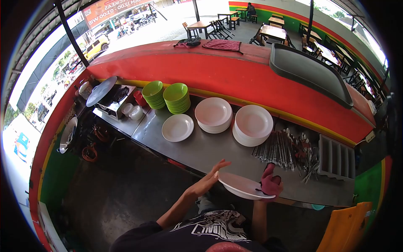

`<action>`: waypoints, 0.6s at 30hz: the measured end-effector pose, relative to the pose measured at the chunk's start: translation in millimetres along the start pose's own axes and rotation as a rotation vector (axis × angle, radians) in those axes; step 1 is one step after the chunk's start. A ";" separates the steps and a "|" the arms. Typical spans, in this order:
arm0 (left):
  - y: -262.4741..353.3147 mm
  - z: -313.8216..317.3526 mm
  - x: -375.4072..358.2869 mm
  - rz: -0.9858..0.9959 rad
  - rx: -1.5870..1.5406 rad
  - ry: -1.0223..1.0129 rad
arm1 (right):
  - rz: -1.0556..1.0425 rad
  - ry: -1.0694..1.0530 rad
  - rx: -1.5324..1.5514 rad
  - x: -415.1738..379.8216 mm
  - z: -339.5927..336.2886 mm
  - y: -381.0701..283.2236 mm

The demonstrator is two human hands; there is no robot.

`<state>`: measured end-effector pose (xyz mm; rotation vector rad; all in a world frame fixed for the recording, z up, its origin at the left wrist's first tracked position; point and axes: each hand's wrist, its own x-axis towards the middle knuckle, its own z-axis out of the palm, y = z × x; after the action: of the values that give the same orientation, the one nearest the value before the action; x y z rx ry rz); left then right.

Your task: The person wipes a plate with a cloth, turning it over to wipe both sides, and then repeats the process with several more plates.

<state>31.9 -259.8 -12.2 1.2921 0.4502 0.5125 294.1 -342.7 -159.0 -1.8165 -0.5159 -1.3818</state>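
A white plate (241, 185) is held low in front of me, over the near edge of the steel counter (210, 149). My left hand (212, 175) supports its left rim with flat, spread fingers. My right hand (270, 185) presses a dark red cloth (268, 179) against the plate's right side. On the counter beyond stand two stacks of white plates (213, 113) (252, 124) and a single white plate (178, 127).
Two stacks of green bowls (176, 97) stand at the back left beside a gas stove (115, 100). Cutlery (285, 149) and a grey divided tray (336, 157) lie to the right. A large grey tray (308, 71) rests on the red wall top.
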 end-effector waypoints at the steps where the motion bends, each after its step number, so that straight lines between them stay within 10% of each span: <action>1: 5.4 -1.6 2.3 0.069 0.233 -0.044 | -0.076 -0.206 0.308 32.8 -15.3 -9.6; 3: -0.8 2.0 5.4 0.193 0.284 -0.058 | -0.007 -0.696 0.959 98.6 -45.6 -29.3; 8: -29.3 1.5 -5.4 0.171 0.221 0.063 | 1.234 -0.667 1.747 57.0 -47.2 -27.1; 11: -22.7 2.3 -11.1 0.100 0.290 0.193 | 1.571 -0.503 1.325 72.7 -59.7 -52.3; 18: -0.6 -0.3 -14.5 0.100 0.371 0.285 | 1.381 -0.740 1.361 46.9 -66.4 -25.0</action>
<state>20.1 -268.3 -12.4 1.6102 0.7468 0.7255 250.4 -385.4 -99.8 -0.8974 -0.2537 0.5926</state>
